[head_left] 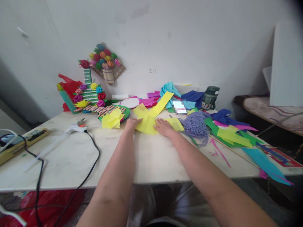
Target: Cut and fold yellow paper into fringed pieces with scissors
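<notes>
A sheet of yellow crepe paper (147, 123) lies on the table between my two hands. My left hand (132, 125) is at its left edge, thumb and fingers drawn together on the paper. Over the right edge, my right hand (164, 127) rests palm down, fingers stretched out and somewhat apart. A yellow strip (163, 103) slants up and away behind the sheet. More yellow crepe paper (175, 124) sits just right of my right hand, and a crumpled yellow piece (112, 119) lies left of my left hand.
A hot glue gun (77, 127) with a black cord and a power strip (29, 138) are at the left. Paper-flower crafts (91, 91) stand behind. Purple yarn (196, 126), a phone (180, 107), a dark bottle (210, 98) and coloured paper (233, 136) occupy the right.
</notes>
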### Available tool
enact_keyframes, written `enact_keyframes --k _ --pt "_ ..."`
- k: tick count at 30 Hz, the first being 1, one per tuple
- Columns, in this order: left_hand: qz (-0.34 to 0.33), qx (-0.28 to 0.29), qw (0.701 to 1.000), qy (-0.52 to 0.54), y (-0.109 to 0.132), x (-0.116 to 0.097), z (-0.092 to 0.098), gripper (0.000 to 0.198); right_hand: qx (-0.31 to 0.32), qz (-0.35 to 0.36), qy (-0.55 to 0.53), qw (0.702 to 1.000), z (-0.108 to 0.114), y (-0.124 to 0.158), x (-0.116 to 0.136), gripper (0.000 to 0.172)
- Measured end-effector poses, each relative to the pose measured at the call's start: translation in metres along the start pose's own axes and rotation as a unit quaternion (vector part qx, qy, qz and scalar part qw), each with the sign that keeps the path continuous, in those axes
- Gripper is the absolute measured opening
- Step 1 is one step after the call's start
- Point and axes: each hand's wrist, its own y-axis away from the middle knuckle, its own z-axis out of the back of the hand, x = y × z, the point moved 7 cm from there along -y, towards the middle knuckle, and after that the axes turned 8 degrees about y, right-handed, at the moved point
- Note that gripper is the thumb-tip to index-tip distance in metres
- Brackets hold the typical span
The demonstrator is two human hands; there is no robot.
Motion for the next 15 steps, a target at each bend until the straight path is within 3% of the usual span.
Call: enact_keyframes --k 5,10,15 --pt "0.028 -0.005 1.000 -0.004 0.000 0.000 0.003 0.029 0.019 -0.005 0.010 1.000 -0.004 -0.002 -0.005 0.065" --pt "0.049 0.026 0.998 -0.001 0.003 0.002 -0.001 0.027 0.021 0.004 0.023 1.000 -0.005 -0.002 -0.009 0.065" --pt "0.018 0.025 0.998 -0.057 -0.002 0.004 -0.001 0.025 -0.079 0.029 0.032 0.996 0.022 0.005 0.003 0.058"
